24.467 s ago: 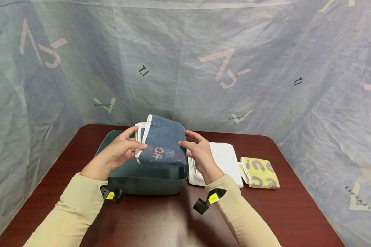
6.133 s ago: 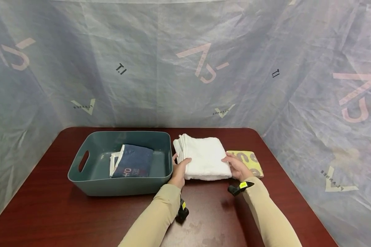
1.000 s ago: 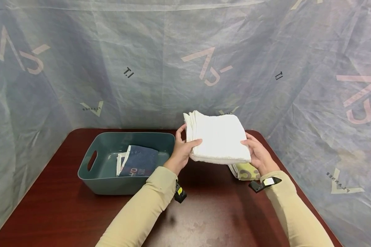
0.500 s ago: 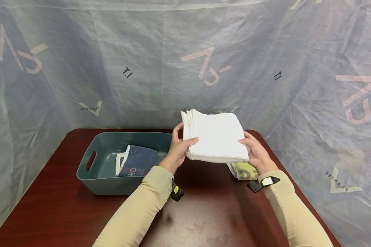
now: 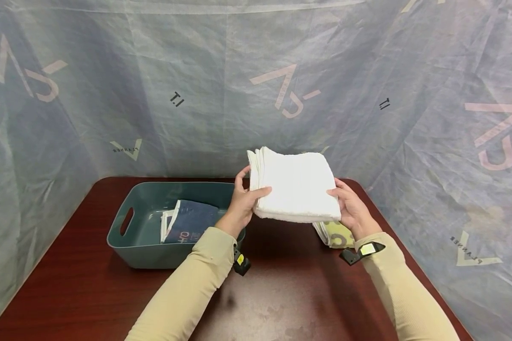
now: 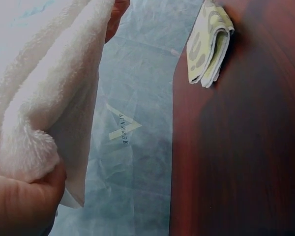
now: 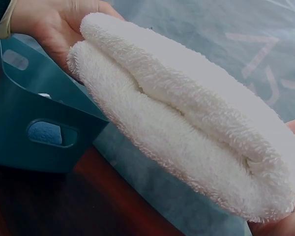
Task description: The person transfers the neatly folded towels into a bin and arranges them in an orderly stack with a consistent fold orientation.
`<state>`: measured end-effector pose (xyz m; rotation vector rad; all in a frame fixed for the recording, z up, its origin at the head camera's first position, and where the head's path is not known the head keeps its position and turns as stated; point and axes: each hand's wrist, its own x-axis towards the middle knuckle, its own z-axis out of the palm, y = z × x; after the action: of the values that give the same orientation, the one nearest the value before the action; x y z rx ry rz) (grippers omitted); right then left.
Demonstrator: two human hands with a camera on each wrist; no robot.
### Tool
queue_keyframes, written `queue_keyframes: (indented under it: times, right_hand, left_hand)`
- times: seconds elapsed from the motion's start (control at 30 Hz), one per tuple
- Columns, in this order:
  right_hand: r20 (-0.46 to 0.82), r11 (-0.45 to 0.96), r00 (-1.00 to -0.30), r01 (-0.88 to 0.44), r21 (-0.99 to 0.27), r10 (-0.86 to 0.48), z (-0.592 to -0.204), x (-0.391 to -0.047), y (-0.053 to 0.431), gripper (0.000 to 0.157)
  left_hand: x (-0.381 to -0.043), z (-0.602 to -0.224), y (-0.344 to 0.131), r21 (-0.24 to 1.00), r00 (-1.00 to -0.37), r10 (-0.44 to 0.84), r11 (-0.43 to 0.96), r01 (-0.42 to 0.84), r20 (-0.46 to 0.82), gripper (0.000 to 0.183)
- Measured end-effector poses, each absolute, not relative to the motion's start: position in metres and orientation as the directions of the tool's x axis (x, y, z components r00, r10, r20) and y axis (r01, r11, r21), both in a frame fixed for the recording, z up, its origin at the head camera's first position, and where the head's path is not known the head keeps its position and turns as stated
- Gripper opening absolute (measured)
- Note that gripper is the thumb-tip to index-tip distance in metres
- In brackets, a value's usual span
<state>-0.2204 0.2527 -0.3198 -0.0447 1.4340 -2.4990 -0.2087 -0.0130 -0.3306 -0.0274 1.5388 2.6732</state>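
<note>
A folded white towel [image 5: 296,184] is held up above the table between both hands. My left hand [image 5: 244,201] grips its left edge, thumb on top and fingers beneath. My right hand [image 5: 353,208] pinches the right edge the same way. The right wrist view shows the towel's thick fluffy folds [image 7: 187,123] from the side. To the left stands a dark teal bin [image 5: 132,255], with a folded navy towel [image 5: 194,220] lying in it. Partly hidden beneath the white towel in the head view, a folded yellow-green patterned towel [image 5: 338,234] rests on the table.
The dark red-brown table [image 5: 277,293] carries the bin at its left and the yellow-green towel at its right. Grey printed fabric [image 5: 196,137] hangs close around the back and sides. The bin has cut-out handles [image 7: 51,132] in its end walls.
Since the oldest frame the navy towel has gone into the bin, and the white towel has been lifted off the table. Over the last second both hands have carried it slightly left and up.
</note>
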Motion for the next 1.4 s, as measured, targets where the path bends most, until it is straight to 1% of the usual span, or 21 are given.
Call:
queue_keyframes:
  times: [0.27, 0.53, 0.67, 0.97, 1.4]
  right_hand:
    - [-0.099, -0.477, -0.968, 0.202, -0.855, -0.233, -0.317, -0.219, 0.25, 0.044]
    - [-0.086, -0.496, -0.964, 0.204, -0.844, -0.25, -0.313, -0.219, 0.242, 0.039]
    - [-0.089, -0.483, -0.966, 0.201, -0.852, -0.244, -0.31, -0.218, 0.239, 0.039]
    - [-0.096, -0.468, -0.967, 0.2, -0.861, -0.236, -0.307, -0.219, 0.23, 0.049]
    - [-0.104, -0.465, -0.968, 0.203, -0.862, -0.23, -0.302, -0.219, 0.22, 0.045]
  left_hand:
    - [-0.207, -0.326, -0.018, 0.866, -0.998, 0.05, -0.495, -0.066, -0.048, 0.08]
    - [-0.205, -0.32, -0.025, 0.878, -0.998, 0.048, -0.475, -0.06, -0.043, 0.08]
    - [-0.204, -0.317, -0.028, 0.875, -0.997, 0.058, -0.479, -0.063, -0.04, 0.08]
    - [-0.205, -0.312, -0.037, 0.877, -0.998, 0.051, -0.478, -0.054, -0.034, 0.08]
    - [-0.204, -0.304, -0.048, 0.878, -0.998, 0.062, -0.475, -0.058, -0.033, 0.079]
